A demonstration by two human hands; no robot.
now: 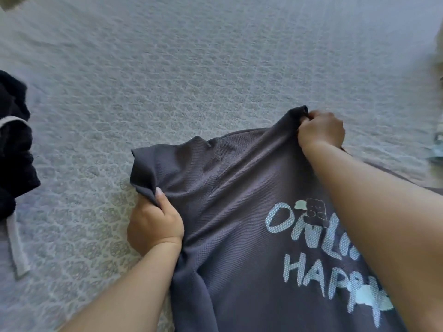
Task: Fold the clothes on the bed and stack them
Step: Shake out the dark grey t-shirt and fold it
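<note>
Grey T-shirt (pixel 239 212) spread print-up on bed (pixel 167 68), unfolded. Left hand (pixel 154 226) pinches one sleeve edge, right hand (pixel 321 131) grips other shoulder. Black garment (pixel 14 140) at left looks unfolded; no stack visible. Task early.

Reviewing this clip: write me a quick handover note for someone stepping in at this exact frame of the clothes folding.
Left hand grips the grey T-shirt at its left sleeve edge. Right hand pinches the shirt's upper right corner, lifting it slightly.
The shirt lies on the patterned bedspread, its light blue print facing up, still unfolded.
A black garment with a white drawstring lies bunched at the left edge, unfolded.
Done: no folded stack is in view.
Left: spread and fold the T-shirt, fold the black garment, stack them.
</note>
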